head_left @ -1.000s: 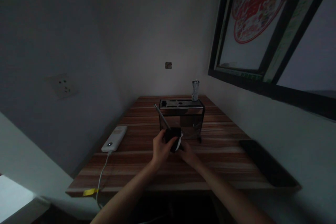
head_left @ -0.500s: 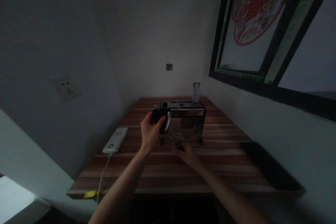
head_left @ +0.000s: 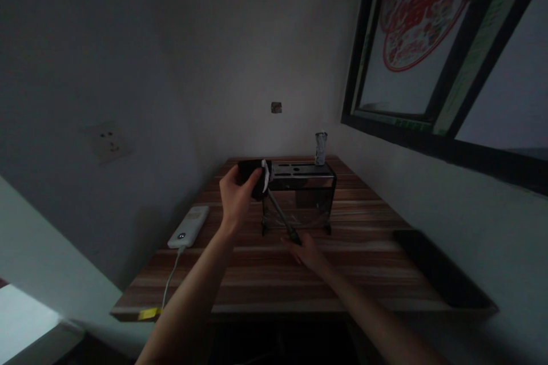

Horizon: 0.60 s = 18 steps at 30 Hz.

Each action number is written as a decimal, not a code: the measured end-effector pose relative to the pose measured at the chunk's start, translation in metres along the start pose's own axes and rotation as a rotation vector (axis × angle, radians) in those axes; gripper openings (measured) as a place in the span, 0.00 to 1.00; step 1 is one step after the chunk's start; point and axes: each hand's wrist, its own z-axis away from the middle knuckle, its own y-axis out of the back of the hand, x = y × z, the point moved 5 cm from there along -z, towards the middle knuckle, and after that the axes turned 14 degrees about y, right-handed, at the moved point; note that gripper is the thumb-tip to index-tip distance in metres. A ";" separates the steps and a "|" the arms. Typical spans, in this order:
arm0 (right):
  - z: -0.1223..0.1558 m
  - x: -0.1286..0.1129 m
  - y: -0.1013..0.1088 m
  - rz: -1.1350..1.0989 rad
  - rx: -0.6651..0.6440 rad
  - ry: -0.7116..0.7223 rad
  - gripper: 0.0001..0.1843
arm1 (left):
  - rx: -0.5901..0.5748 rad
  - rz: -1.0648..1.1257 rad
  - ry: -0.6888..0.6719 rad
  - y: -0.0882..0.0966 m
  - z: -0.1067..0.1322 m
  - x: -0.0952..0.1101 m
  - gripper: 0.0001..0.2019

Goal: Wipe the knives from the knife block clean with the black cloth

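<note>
The room is dim. My left hand [head_left: 234,198] is raised above the wooden table [head_left: 240,274] and closed around a small black block [head_left: 252,174] with a white edge. A thin grey rod [head_left: 279,214] slants from that block down to my right hand [head_left: 305,251], which is closed on the rod's dark lower end close to the tabletop. Just behind both hands stands a black rack [head_left: 299,194] with slots in its top and a clear front.
A white power bank [head_left: 188,227] with a cable lies at the table's left. A dark flat slab [head_left: 440,268] lies at the right edge. A small silvery can [head_left: 321,148] stands in the far corner. Walls close in on the left, back and right.
My left hand rose and moved left with the black block, from beside my right hand to the rack's top corner. My right hand stayed low, and the rod now stretches between them.
</note>
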 end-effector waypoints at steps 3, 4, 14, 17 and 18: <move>0.000 -0.003 0.001 0.019 0.016 -0.019 0.24 | -0.002 0.009 -0.006 -0.001 0.002 0.003 0.14; 0.000 -0.002 0.002 0.020 0.028 -0.027 0.23 | -0.002 0.003 -0.009 -0.001 0.003 0.004 0.14; 0.000 0.008 0.001 -0.019 0.036 -0.045 0.24 | -0.049 -0.029 0.093 -0.009 0.028 -0.023 0.13; 0.000 0.007 0.001 -0.034 0.032 -0.036 0.24 | -0.086 -0.042 0.127 -0.014 0.037 -0.038 0.14; 0.000 0.006 0.001 -0.040 0.030 -0.026 0.24 | -0.097 -0.054 0.133 -0.016 0.040 -0.042 0.14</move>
